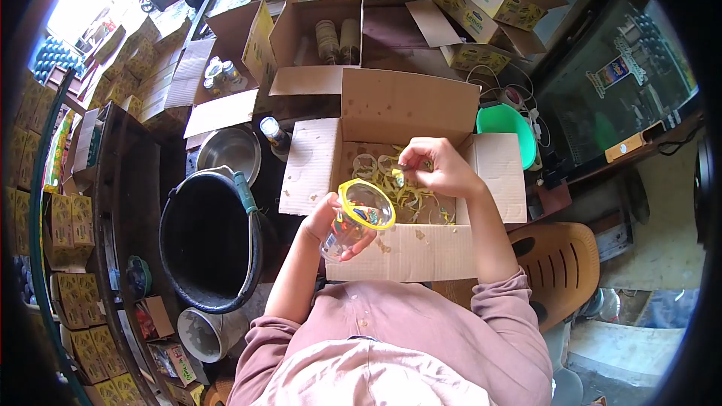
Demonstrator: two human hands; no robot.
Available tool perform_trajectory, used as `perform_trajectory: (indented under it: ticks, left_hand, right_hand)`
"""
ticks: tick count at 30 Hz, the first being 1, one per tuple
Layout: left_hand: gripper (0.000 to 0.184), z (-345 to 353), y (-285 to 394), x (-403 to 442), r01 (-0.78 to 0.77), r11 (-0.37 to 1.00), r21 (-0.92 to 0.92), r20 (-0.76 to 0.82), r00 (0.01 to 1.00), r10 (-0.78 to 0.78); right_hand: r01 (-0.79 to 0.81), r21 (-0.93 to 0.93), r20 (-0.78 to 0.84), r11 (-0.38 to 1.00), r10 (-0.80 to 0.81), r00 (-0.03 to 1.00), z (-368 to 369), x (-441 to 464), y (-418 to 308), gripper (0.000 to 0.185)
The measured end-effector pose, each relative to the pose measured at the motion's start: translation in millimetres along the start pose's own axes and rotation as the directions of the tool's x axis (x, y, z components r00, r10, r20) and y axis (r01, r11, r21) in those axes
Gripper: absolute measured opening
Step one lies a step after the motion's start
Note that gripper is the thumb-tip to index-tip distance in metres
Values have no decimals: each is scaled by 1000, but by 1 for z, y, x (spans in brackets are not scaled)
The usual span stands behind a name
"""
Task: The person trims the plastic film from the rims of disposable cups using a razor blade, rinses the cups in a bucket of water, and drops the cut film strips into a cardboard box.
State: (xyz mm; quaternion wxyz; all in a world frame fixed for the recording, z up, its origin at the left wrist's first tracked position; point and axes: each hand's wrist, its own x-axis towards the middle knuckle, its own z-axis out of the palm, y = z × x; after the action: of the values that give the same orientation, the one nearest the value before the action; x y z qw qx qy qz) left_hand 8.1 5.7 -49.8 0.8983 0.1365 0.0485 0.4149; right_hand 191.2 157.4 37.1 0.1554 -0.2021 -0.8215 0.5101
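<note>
My left hand (328, 218) is wrapped round a clear plastic jar (335, 242) with a yellow rim and a printed label; it is tilted, its top facing up and away from me. To its right, my right hand (436, 165) is closed in a pinch on a small yellow-and-white piece (398, 176), too small to name exactly. Both hands are over an open cardboard box (410, 105). Inside the box lie many curled yellow strips (414, 203) and some clear round plastic pieces (365, 165).
A black bucket (207, 240) and a metal bowl (230, 154) stand at left, with a labelled jar (274, 134) near the box. A green basin (505, 131) is at right, above a brown plastic chair (560, 267). More cartons (316, 30) stand behind.
</note>
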Motion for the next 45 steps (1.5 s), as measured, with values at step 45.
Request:
perform_trajectory:
  ticks: [45]
  left_hand:
    - [70,89,5,-26,-94,-219,971,221,697,682]
  right_hand:
    - [-149,-251,-549,956,-14,836,52,-53,49,26]
